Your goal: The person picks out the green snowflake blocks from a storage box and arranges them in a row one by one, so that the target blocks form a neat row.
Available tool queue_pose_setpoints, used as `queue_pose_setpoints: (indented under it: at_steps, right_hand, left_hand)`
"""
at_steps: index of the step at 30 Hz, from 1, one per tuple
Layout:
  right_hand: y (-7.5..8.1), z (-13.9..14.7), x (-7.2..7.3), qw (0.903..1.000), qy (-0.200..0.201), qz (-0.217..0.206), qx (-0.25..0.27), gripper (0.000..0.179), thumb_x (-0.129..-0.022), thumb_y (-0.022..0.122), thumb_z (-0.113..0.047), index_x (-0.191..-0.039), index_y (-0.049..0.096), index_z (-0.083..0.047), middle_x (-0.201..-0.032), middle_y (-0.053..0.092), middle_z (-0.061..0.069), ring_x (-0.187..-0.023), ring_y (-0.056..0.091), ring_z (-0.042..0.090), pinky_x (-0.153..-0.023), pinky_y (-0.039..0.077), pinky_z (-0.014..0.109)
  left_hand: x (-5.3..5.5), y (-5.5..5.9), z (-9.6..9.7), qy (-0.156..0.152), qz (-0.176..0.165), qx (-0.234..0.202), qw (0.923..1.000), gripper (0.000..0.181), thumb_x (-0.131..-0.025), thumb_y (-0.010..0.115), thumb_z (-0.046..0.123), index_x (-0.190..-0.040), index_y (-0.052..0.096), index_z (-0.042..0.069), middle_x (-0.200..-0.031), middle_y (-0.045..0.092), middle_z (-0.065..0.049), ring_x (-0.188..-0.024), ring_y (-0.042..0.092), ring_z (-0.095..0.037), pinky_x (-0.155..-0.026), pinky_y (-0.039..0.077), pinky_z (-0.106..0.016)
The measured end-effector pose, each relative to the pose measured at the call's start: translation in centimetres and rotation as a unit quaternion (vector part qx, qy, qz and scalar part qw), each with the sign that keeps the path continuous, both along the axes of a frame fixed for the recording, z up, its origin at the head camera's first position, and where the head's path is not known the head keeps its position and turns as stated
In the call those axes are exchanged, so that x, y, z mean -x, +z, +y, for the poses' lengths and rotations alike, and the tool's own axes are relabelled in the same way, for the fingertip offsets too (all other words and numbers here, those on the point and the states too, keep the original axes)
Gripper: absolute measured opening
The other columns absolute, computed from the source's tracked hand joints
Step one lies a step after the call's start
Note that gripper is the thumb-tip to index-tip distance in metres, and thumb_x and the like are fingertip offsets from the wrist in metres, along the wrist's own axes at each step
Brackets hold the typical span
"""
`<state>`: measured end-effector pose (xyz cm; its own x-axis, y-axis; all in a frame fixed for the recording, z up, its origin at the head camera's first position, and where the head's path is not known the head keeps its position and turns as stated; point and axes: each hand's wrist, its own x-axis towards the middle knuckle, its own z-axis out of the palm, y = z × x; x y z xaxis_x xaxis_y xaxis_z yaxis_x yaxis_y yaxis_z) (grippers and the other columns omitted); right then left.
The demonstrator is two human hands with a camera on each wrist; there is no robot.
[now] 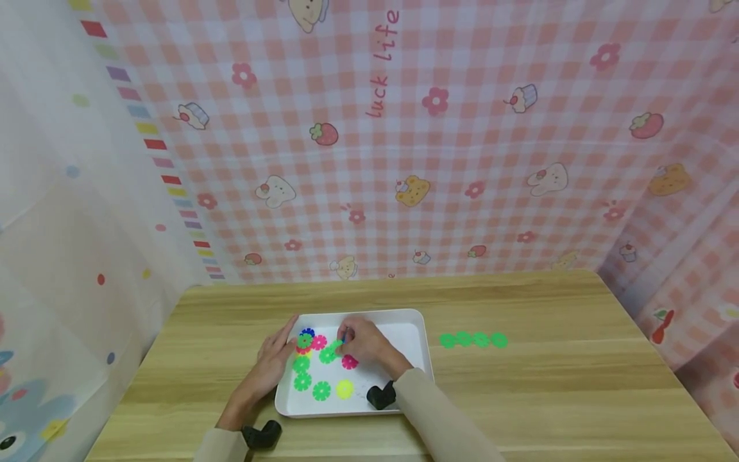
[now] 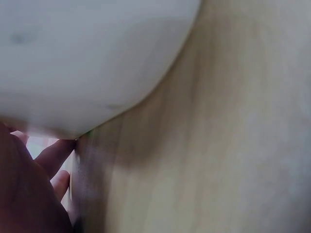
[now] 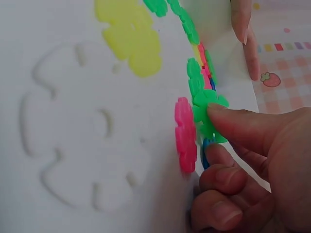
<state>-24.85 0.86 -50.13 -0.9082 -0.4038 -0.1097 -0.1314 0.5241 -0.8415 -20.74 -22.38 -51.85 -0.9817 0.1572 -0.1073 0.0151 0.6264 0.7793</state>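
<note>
My right hand (image 1: 364, 343) reaches into a white tray (image 1: 398, 317) and pinches a green notched plastic disc (image 3: 205, 121) with its thumb in front. A blue disc (image 3: 206, 154) shows beside its curled fingers, partly hidden. Close by lie a pink disc (image 3: 185, 136) and more green discs (image 1: 301, 364). My left hand (image 1: 274, 359) rests at the tray's left rim, its fingers fairly straight. In the left wrist view, its fingers (image 2: 56, 155) touch the edge of the tray.
Several green discs (image 1: 481, 339) lie in a row on the wooden table (image 1: 548, 385), right of the tray. Inside the tray are a yellow disc (image 1: 344, 389) and a whitish disc (image 3: 87, 126). A patterned curtain (image 1: 369, 160) hangs behind the table.
</note>
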Motion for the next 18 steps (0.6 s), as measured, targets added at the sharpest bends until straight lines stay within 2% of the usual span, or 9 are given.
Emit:
queue_pose_setpoints:
  at_steps: [7, 18]
  right_hand:
    - [0.04, 0.08, 0.02, 0.9999, 0.004, -0.008, 0.006, 0.015, -0.084, 0.077, -0.006, -0.086, 0.063, -0.012, -0.078, 0.057, 0.000, -0.070, 0.052, 0.014, -0.063, 0.044, 0.025]
    - [0.22, 0.56, -0.12, 0.9998, 0.009, -0.014, 0.011, 0.013, -0.084, 0.076, -0.006, -0.088, 0.065, -0.012, -0.080, 0.061, -0.001, -0.072, 0.055, 0.014, -0.066, 0.045, 0.026]
  left_hand:
    - [-0.05, 0.07, -0.04, 0.003, -0.007, -0.009, 0.9999, 0.055, -0.109, 0.027, 0.036, -0.161, 0.013, 0.025, -0.166, 0.012, -0.014, -0.150, 0.002, -0.040, -0.116, -0.015, -0.061]
    - [-0.16, 0.10, 0.01, 0.004, 0.000, -0.009, 1.0000, 0.054, -0.109, 0.028, 0.033, -0.161, 0.013, 0.024, -0.165, 0.013, -0.014, -0.151, 0.004, -0.039, -0.117, -0.014, -0.058]
